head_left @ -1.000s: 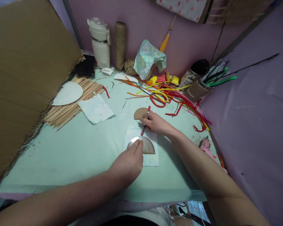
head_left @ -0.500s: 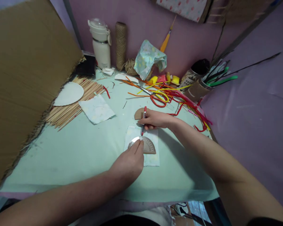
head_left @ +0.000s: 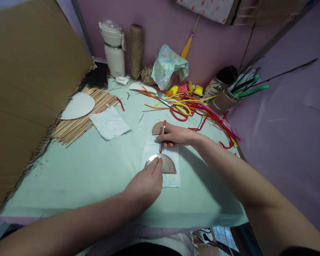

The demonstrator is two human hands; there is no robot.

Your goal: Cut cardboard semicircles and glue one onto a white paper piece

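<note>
A half-round protractor (head_left: 168,165) lies on a pale patterned piece of cloth (head_left: 173,181), its curved side facing away from me. My left hand (head_left: 146,181) presses its closed fingertips onto the protractor's left-middle part, hiding some of it. In my right hand (head_left: 173,136) is a red-capped marker (head_left: 164,128), gripped between the fingers. The marker stands nearly upright, its lower red end close to the top of the protractor's curve; whether it touches the cloth I cannot tell. Partly behind the right hand lies a brown cardboard half-disc (head_left: 156,128).
Scissors (head_left: 179,113) lie among coloured pipe cleaners (head_left: 202,106). Wooden sticks (head_left: 77,128), a white half-round piece (head_left: 78,106) and another cloth (head_left: 109,122) are at left beside a big cardboard sheet (head_left: 34,89). A bottle (head_left: 114,53), twine (head_left: 137,51) and tool cans (head_left: 224,101) stand behind.
The marker's top has tilted very slightly to the right in my right hand. My left hand and the protractor have stayed in place.
</note>
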